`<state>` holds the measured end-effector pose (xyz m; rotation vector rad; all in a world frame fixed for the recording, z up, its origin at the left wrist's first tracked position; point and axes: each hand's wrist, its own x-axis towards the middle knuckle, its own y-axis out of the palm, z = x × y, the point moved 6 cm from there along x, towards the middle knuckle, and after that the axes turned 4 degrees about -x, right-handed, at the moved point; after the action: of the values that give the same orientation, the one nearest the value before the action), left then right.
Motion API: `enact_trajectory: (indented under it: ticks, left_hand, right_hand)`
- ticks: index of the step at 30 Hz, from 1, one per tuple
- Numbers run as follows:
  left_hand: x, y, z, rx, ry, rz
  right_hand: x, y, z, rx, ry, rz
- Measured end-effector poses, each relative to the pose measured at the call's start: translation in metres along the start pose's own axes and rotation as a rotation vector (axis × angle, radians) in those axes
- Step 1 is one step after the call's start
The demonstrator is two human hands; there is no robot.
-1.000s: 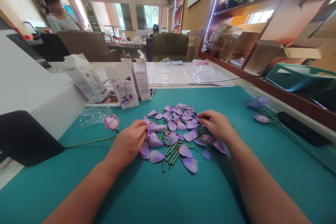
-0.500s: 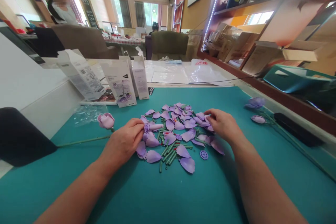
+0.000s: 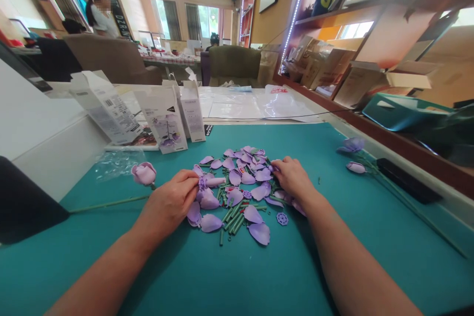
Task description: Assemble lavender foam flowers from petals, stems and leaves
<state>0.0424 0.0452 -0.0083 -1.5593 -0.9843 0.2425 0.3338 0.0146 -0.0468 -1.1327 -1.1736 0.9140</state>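
Between the closed fingertips of my left hand (image 3: 173,198) is a purple plastic flower piece (image 3: 214,182), a ring-like base with a pale stick-shaped part pointing right. My right hand (image 3: 295,178) reaches into the right edge of the heap of loose purple petals (image 3: 263,174), its thumb and fingers pinched together; what they grip is hidden. Short green stem tubes (image 3: 237,218) lie at the heap's front. A purple wheel-shaped piece (image 3: 282,218) rests nearer to me, left of my right forearm.
On the green mat (image 3: 237,276), a pink flower bud (image 3: 144,173) on a stem lies left, and a purple flower (image 3: 351,144) right beside a black case (image 3: 406,180). Flower-kit boxes (image 3: 166,126) stand behind, near crumpled clear plastic (image 3: 120,164). A person (image 3: 100,12) is in the background.
My right hand has moved left along the heap's edge, and a small green bit now shows on the mat to its right. My left hand keeps the purple piece. The view has shifted slightly.
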Motion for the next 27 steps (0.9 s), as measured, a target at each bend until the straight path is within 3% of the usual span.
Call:
enact_trajectory:
  ticks: [10, 15, 17, 22, 27]
  left_hand:
    - [0.000, -0.001, -0.002, -0.012, -0.006, 0.009]
    - [-0.001, -0.003, -0.006, -0.029, 0.006, 0.012]
    - [-0.002, -0.003, -0.007, -0.040, 0.010, 0.010]
    - [-0.002, 0.000, -0.009, -0.033, 0.018, 0.027]
    - [-0.001, 0.002, -0.011, -0.028, 0.020, 0.042]
  right_hand:
    - [0.002, 0.004, -0.001, 0.048, -0.008, 0.021]
    - [-0.004, -0.009, 0.006, 0.162, -0.023, -0.006]
    - [-0.007, -0.021, 0.012, 0.321, 0.003, -0.072]
    - [-0.021, -0.046, 0.055, 0.797, -0.114, -0.114]
    - [-0.034, -0.057, 0.093, 0.868, -0.233, -0.109]
